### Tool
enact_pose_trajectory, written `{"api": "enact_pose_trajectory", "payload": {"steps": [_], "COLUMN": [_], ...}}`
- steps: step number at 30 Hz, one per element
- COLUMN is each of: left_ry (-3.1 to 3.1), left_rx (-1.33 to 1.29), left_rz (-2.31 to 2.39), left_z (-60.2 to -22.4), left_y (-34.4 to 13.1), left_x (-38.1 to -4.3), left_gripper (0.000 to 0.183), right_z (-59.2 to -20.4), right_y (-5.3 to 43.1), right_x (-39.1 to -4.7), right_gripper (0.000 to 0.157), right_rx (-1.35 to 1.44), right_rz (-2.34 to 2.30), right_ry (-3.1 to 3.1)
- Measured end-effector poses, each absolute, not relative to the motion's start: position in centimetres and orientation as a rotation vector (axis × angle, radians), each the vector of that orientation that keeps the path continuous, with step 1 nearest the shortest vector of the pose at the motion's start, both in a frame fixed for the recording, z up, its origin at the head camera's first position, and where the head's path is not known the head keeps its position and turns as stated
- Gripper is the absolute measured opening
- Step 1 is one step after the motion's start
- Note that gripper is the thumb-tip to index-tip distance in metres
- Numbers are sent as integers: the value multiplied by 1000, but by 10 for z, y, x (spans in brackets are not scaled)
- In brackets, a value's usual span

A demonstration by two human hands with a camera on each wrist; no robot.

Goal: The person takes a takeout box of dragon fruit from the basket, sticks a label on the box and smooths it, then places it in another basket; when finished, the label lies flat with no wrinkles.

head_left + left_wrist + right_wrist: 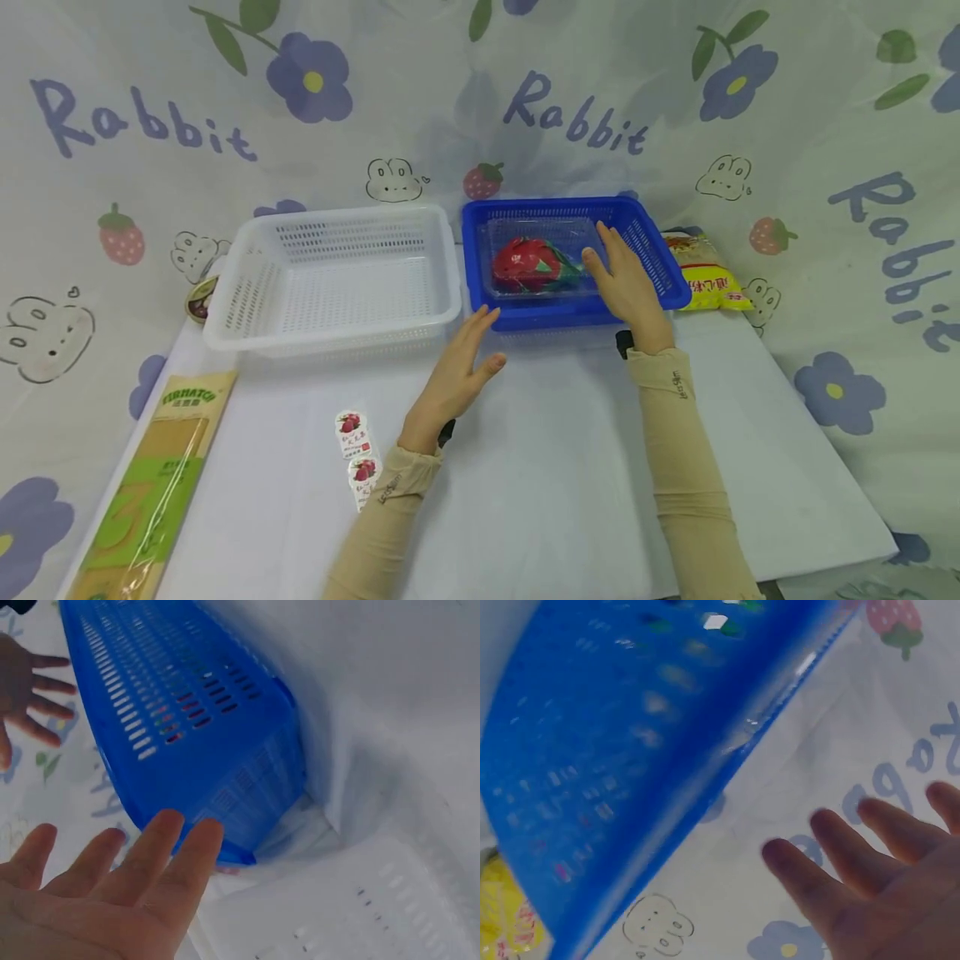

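Note:
A red dragon fruit with green tips (525, 265) lies under a clear plastic container (581, 287) inside the blue basket (555, 318). My right hand (628, 283) hovers over the right part of that basket, its fingers straight and apart, holding nothing. In front of the gap between the two baskets, my left hand (452, 379) is raised with its fingers extended and nothing in it. The left wrist view shows those straight fingers (154, 859) near the blue basket's outer side. To the left stands a white basket (330, 337) with nothing visible inside.
Two connected dragon fruit labels (352, 437) lie on the white table. A long noodle-like packet (150, 492) lies along the left edge. Behind the blue basket's right side sits a yellow bag (705, 279). A round container (199, 300) shows behind the white basket.

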State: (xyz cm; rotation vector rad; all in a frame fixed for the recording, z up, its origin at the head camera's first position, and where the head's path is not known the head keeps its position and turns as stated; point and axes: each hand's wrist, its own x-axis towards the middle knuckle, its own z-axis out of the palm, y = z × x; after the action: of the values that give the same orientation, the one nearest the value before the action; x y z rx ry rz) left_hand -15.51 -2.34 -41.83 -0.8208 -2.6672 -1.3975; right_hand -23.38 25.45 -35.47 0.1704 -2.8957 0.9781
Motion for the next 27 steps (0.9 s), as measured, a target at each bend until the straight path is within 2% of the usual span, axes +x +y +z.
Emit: {"api": "enact_pose_trajectory", "payload": {"steps": [8,18,27], "left_ry": [-2665,-2709,-2709], "left_rx": [-745,-663,-626], "left_rz": [-1440,-1452,-1451], "left_z": [-420,-420,-423], "left_y": [-9,2,9], "left_x": [-158,-159,-161], "left_gripper": [97,101,98], "right_z": [-336,-342,-344], "right_y": [250,256,264], "right_x": [-257,-285,-302], "right_gripper": [85,88,81], "right_rx": [114,-42,-132], "right_rz": [1088,1245,1371], "right_ry": [-3045,-3182,-3240]}}
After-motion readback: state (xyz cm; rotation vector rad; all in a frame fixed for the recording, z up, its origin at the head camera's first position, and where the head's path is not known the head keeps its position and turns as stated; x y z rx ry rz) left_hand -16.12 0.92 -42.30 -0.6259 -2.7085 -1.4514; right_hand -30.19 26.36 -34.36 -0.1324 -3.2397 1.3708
